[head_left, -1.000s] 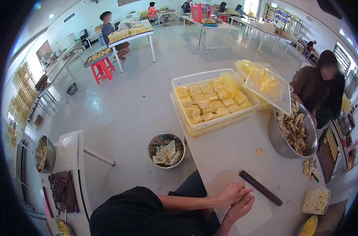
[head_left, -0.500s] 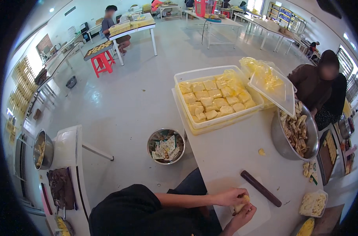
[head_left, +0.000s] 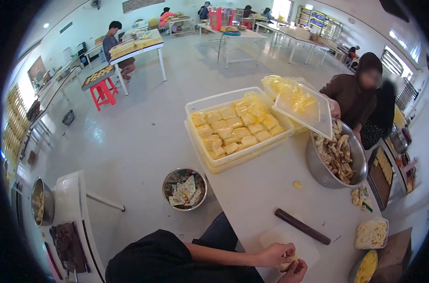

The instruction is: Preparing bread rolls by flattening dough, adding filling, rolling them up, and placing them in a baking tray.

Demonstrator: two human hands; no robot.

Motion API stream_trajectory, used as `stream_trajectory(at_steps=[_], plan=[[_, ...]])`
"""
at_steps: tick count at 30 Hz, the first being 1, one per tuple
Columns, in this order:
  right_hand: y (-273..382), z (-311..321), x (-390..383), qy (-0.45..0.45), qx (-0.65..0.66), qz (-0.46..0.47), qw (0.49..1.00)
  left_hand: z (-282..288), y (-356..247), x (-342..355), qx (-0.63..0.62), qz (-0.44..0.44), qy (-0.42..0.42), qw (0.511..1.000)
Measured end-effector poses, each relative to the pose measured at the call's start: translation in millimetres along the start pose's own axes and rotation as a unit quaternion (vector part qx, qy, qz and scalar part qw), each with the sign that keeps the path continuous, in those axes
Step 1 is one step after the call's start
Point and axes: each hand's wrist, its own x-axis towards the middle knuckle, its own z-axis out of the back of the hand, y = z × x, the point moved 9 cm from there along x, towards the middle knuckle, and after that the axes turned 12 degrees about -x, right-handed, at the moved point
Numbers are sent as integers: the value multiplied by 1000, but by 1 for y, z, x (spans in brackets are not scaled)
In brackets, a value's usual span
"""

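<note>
At the lower middle, my left hand (head_left: 276, 254) and my right hand (head_left: 295, 271) are closed together round a small pale yellow dough piece (head_left: 287, 265), partly hidden by my fingers. They are over a pale sheet (head_left: 310, 251) on the white table (head_left: 247, 203). A dark brown rolling pin (head_left: 301, 226) lies just above them. A tub of pale pieces (head_left: 371, 231) and a bowl of yellow paste (head_left: 367, 266) are at the right edge.
Dough tubs (head_left: 233, 130) with a leaning lid (head_left: 304, 109), a large bowl (head_left: 334, 165) and a co-worker (head_left: 351, 94) beyond. A scrap bowl (head_left: 184, 189) is on the floor; a side table (head_left: 70, 184) stands left, other workers farther back.
A pale dough piece has appeared between my hands. The view has shifted, the table now sitting further left. The co-worker's head is more upright, and a hand shows by the lid.
</note>
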Motion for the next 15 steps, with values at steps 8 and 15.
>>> stream_trajectory(at_steps=[8,15], plan=[[-7,-24,17,39,-207,102,972,5,24,0,223,-104,-35,968],[28,-46,10,37,-313,242,918,31,-12,-14,202,-185,-151,950]])
